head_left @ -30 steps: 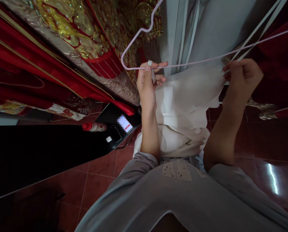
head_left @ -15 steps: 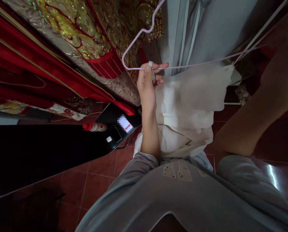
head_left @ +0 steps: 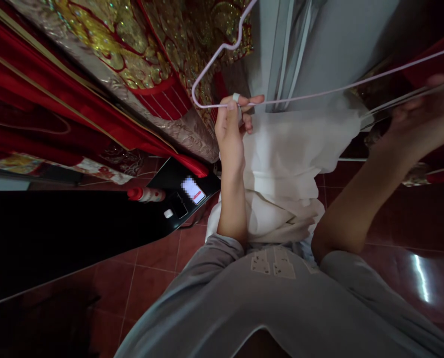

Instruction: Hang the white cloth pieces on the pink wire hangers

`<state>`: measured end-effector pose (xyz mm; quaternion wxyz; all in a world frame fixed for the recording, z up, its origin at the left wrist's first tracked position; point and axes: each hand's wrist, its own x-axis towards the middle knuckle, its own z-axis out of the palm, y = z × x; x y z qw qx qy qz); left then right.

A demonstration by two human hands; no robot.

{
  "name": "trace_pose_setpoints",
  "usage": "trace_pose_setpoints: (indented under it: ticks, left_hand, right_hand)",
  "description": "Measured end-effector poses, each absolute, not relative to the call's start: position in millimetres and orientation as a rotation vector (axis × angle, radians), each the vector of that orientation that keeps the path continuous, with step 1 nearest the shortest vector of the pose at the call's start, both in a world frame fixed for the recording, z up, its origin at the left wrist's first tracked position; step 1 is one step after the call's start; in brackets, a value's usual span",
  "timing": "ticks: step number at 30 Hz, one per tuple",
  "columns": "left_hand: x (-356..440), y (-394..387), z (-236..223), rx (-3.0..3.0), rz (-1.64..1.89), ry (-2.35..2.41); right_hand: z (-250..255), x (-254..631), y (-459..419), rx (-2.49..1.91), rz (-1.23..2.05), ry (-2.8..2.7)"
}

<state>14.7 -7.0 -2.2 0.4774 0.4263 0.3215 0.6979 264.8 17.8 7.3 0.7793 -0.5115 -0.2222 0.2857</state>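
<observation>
My left hand (head_left: 231, 119) is closed round the lower bar of a thin lilac clothes hanger (head_left: 214, 59), close to its left corner. A short white band (head_left: 236, 98) shows at its fingers. Below the hanger hangs a white layered garment (head_left: 281, 149), in front of my body. Thin white straps (head_left: 389, 103) run taut from the garment's upper right corner to my right hand (head_left: 411, 109). That hand is at the right edge, blurred, its fingers bent about the straps. The hanger's long bar passes above it and leaves the view.
Red and gold sequined garments (head_left: 132, 40) hang at the upper left. Below them a black tabletop (head_left: 76, 223) carries a red-capped bottle (head_left: 145, 194), a lit phone (head_left: 195, 191), a dark phone (head_left: 179, 205) and a small white case (head_left: 168, 214). Red floor tiles (head_left: 150, 258) lie underneath.
My right hand has come down into view at the right, and the straps have swung lower with it. The hanger's right side has tilted up; my left hand has shifted slightly right.
</observation>
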Motion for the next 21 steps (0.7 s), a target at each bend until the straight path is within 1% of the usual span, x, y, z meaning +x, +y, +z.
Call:
trace_pose_setpoints:
  ticks: [3,7,11,16,18,21]
  left_hand:
    - [15.7,-7.1,-1.3,1.033,1.684,0.861]
    - [15.6,-7.3,-1.4,1.032,1.71,0.768]
    - [17.0,-9.8,-1.1,1.025,1.708,0.766]
    - [15.6,-11.4,-3.9,1.013,1.708,0.751]
    - [8.7,-8.9,-7.7,0.968,1.752,0.747]
    - [-10.2,-2.8,-15.4,0.936,1.912,0.827]
  right_hand:
    - [-5.1,239.5,8.4,-1.064,0.743,-0.542]
    - [-4.7,203.7,6.2,-1.008,0.906,-0.811]
    - [-2.9,181.2,7.4,-0.866,0.903,-0.893]
    - [-10.8,180.3,10.0,-0.82,0.902,-0.898]
    - [-11.4,182.7,11.1,-0.826,0.901,-0.915]
    - [-10.5,184.0,11.6,-0.827,0.902,-0.926]
